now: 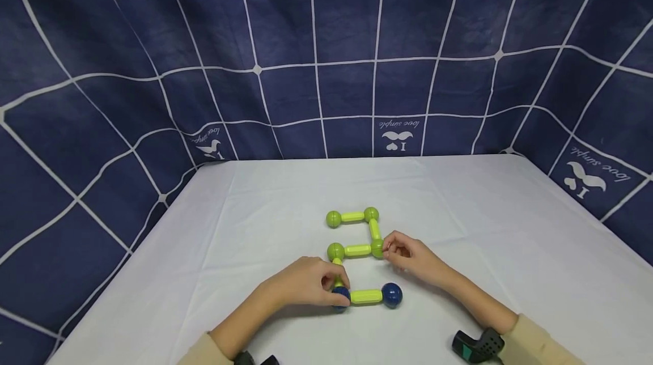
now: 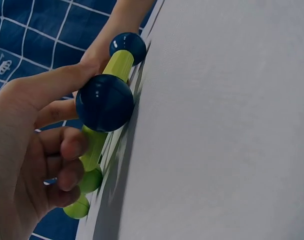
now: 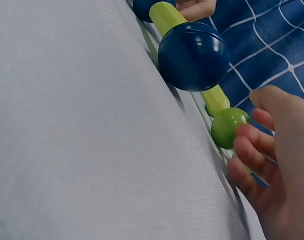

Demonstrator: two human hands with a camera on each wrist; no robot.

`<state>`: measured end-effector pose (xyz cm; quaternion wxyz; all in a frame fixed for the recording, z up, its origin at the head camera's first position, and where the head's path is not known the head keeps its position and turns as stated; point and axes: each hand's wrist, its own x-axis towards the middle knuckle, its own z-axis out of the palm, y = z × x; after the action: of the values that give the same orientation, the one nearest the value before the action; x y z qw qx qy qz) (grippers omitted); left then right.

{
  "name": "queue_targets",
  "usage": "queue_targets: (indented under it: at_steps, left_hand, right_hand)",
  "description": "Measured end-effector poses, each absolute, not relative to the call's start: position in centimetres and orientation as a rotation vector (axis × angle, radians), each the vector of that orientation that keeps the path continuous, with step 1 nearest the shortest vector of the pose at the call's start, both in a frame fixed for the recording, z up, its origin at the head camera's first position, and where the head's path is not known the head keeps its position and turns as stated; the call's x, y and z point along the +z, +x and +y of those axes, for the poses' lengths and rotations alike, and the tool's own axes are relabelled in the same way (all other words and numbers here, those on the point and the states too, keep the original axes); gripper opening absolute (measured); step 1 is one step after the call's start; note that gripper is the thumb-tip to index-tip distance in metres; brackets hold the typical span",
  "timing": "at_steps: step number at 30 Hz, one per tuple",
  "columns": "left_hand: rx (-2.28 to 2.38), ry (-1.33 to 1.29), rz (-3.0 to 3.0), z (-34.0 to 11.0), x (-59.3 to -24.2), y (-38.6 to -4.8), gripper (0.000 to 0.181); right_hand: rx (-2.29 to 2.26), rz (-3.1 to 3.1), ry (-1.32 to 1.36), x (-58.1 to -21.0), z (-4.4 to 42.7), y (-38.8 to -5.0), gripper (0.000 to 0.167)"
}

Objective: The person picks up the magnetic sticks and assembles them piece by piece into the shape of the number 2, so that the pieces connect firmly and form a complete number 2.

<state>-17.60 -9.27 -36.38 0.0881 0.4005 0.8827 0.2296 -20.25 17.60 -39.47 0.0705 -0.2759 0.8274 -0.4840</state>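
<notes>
A zigzag of lime-green magnetic rods [image 1: 367, 296] and balls lies flat on the white table. Green balls join its far part, and two dark blue balls sit at the near end. My left hand [image 1: 305, 281] pinches the left blue ball [image 2: 105, 103] between thumb and index finger, partly covering it and the rod beyond. The right blue ball [image 1: 391, 295] is untouched, at the other end of the near rod. Beside the middle right green ball [image 3: 228, 128] is my right hand [image 1: 417, 258], its fingertips at the ball's side, thumb apart and fingers loosely bent.
White cloth covers the table [image 1: 255, 200]. A dark blue curtain [image 1: 347, 87] with white grid lines stands behind it and along both sides. A black device [image 1: 478, 346] is strapped at the right wrist, near a beige sleeve [image 1: 535, 342].
</notes>
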Motion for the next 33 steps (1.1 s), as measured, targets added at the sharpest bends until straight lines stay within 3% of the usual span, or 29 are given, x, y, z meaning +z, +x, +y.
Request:
queue_targets:
  at_steps: [8, 23, 33]
  left_hand:
    - [0.660, 1.141, 2.558, -9.4, -36.2, -17.8, 0.028]
    - [0.679, 1.051, 2.615, -8.4, -36.4, -19.6, 0.028]
    - [1.192, 0.923, 2.422, -8.5, -38.7, -20.7, 0.025]
  right_hand:
    - [-1.235, 2.770, -0.717, -39.7, 17.3, -20.4, 0.042]
    - [-1.199, 2.841, -0.604, -39.1, 17.0, -23.4, 0.036]
    - [-1.332, 2.822, -0.564, -40.0, 17.1, -24.8, 0.038]
